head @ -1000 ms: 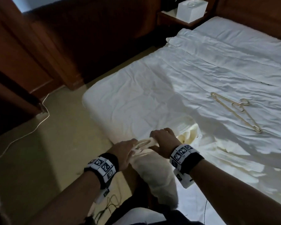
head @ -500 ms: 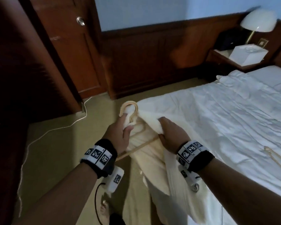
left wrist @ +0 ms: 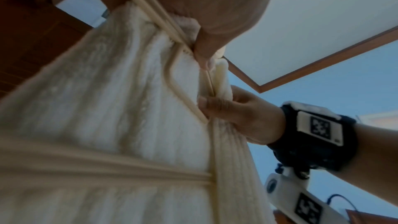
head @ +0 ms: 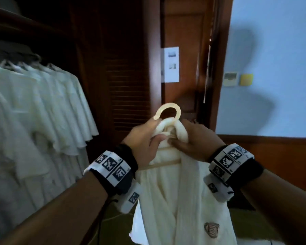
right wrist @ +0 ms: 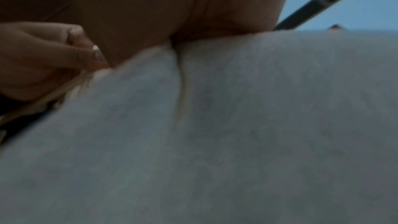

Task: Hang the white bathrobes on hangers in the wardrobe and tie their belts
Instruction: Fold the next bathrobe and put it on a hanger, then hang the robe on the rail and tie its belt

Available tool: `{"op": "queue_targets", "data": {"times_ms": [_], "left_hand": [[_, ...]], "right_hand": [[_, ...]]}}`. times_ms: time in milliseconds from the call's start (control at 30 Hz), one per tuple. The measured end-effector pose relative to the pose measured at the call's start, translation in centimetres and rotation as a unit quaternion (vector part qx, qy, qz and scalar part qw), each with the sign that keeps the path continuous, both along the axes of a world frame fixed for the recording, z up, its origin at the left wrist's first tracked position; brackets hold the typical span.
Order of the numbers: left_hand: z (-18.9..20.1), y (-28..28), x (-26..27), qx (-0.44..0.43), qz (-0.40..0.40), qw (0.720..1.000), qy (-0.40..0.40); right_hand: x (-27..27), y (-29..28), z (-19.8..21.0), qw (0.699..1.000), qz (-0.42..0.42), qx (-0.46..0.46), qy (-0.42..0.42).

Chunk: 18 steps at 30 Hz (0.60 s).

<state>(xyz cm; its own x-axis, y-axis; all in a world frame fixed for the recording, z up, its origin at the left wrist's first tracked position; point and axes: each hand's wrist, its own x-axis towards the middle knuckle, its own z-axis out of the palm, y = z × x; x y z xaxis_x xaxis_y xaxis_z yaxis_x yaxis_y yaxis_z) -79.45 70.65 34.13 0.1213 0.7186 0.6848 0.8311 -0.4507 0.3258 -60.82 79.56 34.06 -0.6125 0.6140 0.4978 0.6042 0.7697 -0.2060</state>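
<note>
From the head view you see both hands meeting at centre frame: your left hand (head: 145, 140) has its fingers curled around the bunched collar of the white bathrobe (head: 180, 200) just under the hanger (head: 169, 112) hook, and your right hand (head: 194, 140) grips the collar fold from the other side, thumb underneath. The left wrist view alone shows the hanger's pale frame running down inside the robe, with your right thumb pressed beside it. The right wrist view gives little beyond blurred towelling filling the lower frame and curled fingertips at the left edge. At the left of the head view, the open wardrobe (head: 99, 50) holds a row of hung robes (head: 42, 106).
</note>
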Motion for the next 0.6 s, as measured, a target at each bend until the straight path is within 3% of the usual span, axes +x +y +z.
{"op": "queue_targets", "data": {"times_ms": [100,200,267,300,367,400,467,600], "left_hand": [[1.7,0.1,-5.3,0.001,0.013,1.000,-0.012],[2.6,-0.6,-10.8,-0.079,-0.047,0.978,-0.190],[3.1,-1.4,-14.8,-0.104,-0.035,0.970,-0.216],[3.3,-1.5,-17.0,-0.112,-0.001,0.977,-0.182],[3.5,-1.5,-20.9,-0.141,0.114,0.983,-0.031],[3.3,-1.2,-22.8,-0.164,0.173,0.970,0.045],[2.9,-0.4,-25.6,-0.217,0.266,0.931,0.124],[3.7,1.6,-29.2,-0.311,0.398,0.848,0.162]], "right_hand": [[-5.8,2.9,1.9,0.995,0.094,0.008,-0.022],[-11.8,4.9,3.6,0.987,0.141,0.034,-0.075],[-15.5,6.0,4.5,0.978,0.164,0.062,-0.116],[-17.3,6.6,4.9,0.973,0.178,0.083,-0.124],[-20.9,8.2,5.6,0.962,0.211,0.124,-0.118],[-22.8,9.0,5.9,0.956,0.228,0.141,-0.117],[-26.4,10.6,6.5,0.944,0.252,0.172,-0.127],[-32.7,13.9,8.2,0.914,0.311,0.212,-0.149]]}}
